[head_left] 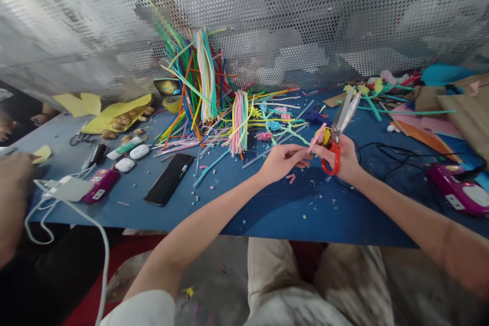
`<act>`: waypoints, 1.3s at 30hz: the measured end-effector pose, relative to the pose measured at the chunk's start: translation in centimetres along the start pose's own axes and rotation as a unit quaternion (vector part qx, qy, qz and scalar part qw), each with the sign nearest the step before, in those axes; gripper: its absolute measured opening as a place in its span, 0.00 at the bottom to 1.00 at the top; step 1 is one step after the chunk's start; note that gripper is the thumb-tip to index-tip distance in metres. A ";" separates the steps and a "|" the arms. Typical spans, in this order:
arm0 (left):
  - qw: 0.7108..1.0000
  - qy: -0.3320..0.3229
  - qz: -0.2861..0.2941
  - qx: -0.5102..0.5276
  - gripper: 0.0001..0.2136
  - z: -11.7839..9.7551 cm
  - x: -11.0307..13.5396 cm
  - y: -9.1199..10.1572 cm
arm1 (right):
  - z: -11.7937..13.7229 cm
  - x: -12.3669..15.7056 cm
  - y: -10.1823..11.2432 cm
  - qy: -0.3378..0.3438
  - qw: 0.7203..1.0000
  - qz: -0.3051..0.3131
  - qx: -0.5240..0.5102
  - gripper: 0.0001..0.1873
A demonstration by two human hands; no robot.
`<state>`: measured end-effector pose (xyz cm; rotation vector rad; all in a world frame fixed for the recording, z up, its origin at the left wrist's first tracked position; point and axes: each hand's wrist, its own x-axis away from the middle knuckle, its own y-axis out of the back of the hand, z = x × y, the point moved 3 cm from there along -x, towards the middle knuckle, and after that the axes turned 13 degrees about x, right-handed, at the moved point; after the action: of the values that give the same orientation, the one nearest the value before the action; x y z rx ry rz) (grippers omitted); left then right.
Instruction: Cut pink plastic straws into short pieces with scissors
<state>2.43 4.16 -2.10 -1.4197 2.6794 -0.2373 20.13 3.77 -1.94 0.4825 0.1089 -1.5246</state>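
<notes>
Over the blue table, my right hand [346, 158] is closed around scissors [344, 114] with red handles, their blades pointing up and away. My left hand [286, 160] pinches a small piece of pink pipe cleaner [316, 138] just left of the scissors, and the right fingertips meet it there too. A bit of yellow shows beside the pink piece. Pink offcuts [291, 178] and tiny scraps lie below the hands. Behind them are pipe-cleaner flowers [273, 126] in blue, pink and yellow.
A tall bundle of coloured pipe cleaners [206, 76] stands by the perforated metal screen [267, 20]. Left lie a black phone [169, 179], white cases [125, 164] and a purple power strip [100, 187]. Another purple strip [454, 191] sits right. A co-worker's arm [13, 198] reaches in from the left.
</notes>
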 end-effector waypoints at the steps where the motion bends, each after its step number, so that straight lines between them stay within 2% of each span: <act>1: 1.000 0.007 -0.001 0.030 0.22 0.2 0.0 -0.3 | 0.0 0.0 0.0 0.000 1.000 -0.004 -0.007 0.13; 6: 0.995 0.017 -0.019 0.096 0.23 0.5 0.3 -1.0 | -0.2 0.1 0.1 -0.004 0.999 0.003 -0.036 0.14; 13: 0.995 0.001 -0.046 0.090 0.22 0.5 0.0 -0.4 | -0.3 0.2 -0.2 -0.010 0.999 0.039 -0.004 0.15; 23: 0.996 0.032 -0.015 0.082 0.24 0.9 -0.1 0.0 | -0.7 0.1 -0.4 -0.012 0.999 0.052 -0.008 0.15; 27: 0.997 0.025 -0.003 0.069 0.23 0.6 -0.2 0.2 | -0.4 0.3 -0.6 -0.018 0.999 0.048 -0.015 0.16; 31: 0.999 -0.001 0.003 0.035 0.22 0.2 -0.3 0.6 | 0.1 0.1 -0.6 -0.027 0.999 0.038 0.020 0.17; 35: 0.996 -0.048 -0.055 0.051 0.19 -0.3 -0.5 1.3 | 0.3 -1.0 1.1 -0.041 0.992 0.039 0.114 0.20; 39: 0.987 -0.104 -0.113 0.050 0.16 -0.8 -0.6 2.2 | -0.2 -2.5 4.2 -0.007 0.968 0.055 0.246 0.23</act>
<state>0.83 6.00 -1.66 -1.6187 2.3095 -0.2236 24.08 6.10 -0.26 0.8578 -0.3118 -1.4406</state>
